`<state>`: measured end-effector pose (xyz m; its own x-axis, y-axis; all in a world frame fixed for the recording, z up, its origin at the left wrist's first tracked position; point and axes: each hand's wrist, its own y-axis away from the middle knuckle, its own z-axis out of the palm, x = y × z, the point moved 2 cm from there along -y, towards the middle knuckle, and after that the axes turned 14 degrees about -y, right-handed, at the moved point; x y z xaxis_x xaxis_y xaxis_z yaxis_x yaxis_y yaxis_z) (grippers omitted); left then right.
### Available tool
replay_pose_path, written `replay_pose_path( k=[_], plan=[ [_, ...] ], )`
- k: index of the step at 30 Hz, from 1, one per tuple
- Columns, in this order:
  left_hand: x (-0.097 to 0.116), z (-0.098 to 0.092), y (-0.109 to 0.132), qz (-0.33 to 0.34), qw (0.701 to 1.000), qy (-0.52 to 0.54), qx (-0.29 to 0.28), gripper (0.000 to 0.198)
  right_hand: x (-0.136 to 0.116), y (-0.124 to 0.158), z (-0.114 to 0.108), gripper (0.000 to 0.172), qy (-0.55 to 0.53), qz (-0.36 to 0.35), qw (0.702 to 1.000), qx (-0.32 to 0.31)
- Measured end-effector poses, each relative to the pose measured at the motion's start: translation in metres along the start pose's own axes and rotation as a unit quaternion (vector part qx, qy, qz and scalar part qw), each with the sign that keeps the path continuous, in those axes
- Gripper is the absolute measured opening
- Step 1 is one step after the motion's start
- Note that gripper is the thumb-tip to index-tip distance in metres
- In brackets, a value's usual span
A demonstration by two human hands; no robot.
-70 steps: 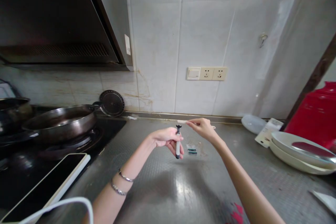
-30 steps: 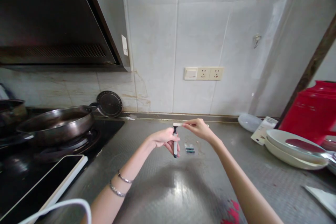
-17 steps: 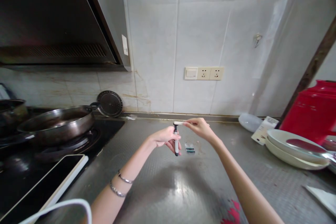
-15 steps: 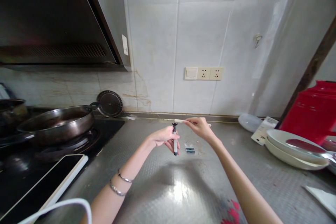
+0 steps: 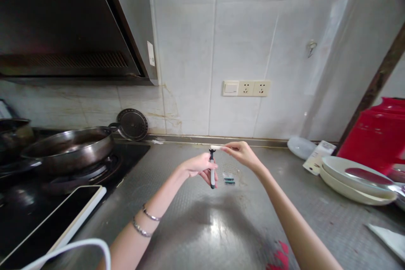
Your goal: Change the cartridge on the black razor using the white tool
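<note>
On our counter (image 5: 186, 232), the stove (image 5: 131, 158) sits at the left edge, bearing a pan (image 5: 76, 154); a phone (image 5: 60, 223) is before the pan, a disc (image 5: 132, 125) right of it by the back edge. Near the middle we have a packet (image 5: 229, 180), right of the razor (image 5: 212, 174); toward the right edge, plates (image 5: 343, 185) before a jug (image 5: 371, 137).

The slim grey-and-black handle (image 5: 212, 172) looks like smooth plastic, with a matt black forked end, and the thin off-white stick (image 5: 216, 147) beside it seems plastic too. Beneath them, the grey metal desk (image 5: 190, 223) has a fine embossed pattern, mirroring the light in a bright patch near me. The wide round steel pan (image 5: 71, 147) has a dull, brown-tinged sheen; the black flat hob (image 5: 25, 198) under it is glossy. Pale grey wall tiles (image 5: 183, 33) shine softly, and the tall red jug (image 5: 370, 135) is glossy.
</note>
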<state>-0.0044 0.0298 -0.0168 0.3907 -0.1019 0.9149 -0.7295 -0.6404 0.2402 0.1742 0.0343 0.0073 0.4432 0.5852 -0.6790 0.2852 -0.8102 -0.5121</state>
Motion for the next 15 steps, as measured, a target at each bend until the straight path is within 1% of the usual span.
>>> replay_pose_path(
  k=[2,6,7,8,11,12,13,15],
  plan=[
    [-0.0003,-0.0002,0.0000,0.001,1.000,-0.001,0.000,0.023,-0.0011,-0.0006,0.0032,0.042,0.007,0.008,1.000,-0.004],
    [-0.0013,-0.0012,0.0002,0.002,1.000,-0.008,0.002,0.026,-0.0023,-0.0011,0.0055,0.045,0.041,0.007,0.997,0.068],
    [-0.0016,-0.0013,0.0002,-0.001,1.000,-0.008,0.003,0.027,-0.0028,-0.0010,0.0056,0.045,0.041,0.005,0.996,0.073],
    [-0.0017,-0.0013,0.0003,-0.004,1.000,-0.007,0.003,0.027,-0.0032,-0.0009,0.0058,0.046,0.037,0.005,0.997,0.066],
    [-0.0011,-0.0008,0.0005,-0.010,1.000,-0.007,0.003,0.026,-0.0041,-0.0009,0.0073,0.046,0.033,0.009,0.999,0.011],
    [-0.0008,-0.0006,0.0006,-0.013,1.000,-0.009,0.005,0.025,-0.0041,-0.0010,0.0076,0.046,0.040,0.010,0.999,0.005],
    [-0.0006,-0.0004,0.0008,-0.016,1.000,-0.012,0.007,0.024,-0.0040,-0.0012,0.0074,0.045,0.051,0.009,0.999,0.013],
    [-0.0002,-0.0001,0.0010,-0.020,1.000,-0.018,0.006,0.020,-0.0033,-0.0016,0.0058,0.043,0.073,0.006,0.996,0.054]
  ],
)
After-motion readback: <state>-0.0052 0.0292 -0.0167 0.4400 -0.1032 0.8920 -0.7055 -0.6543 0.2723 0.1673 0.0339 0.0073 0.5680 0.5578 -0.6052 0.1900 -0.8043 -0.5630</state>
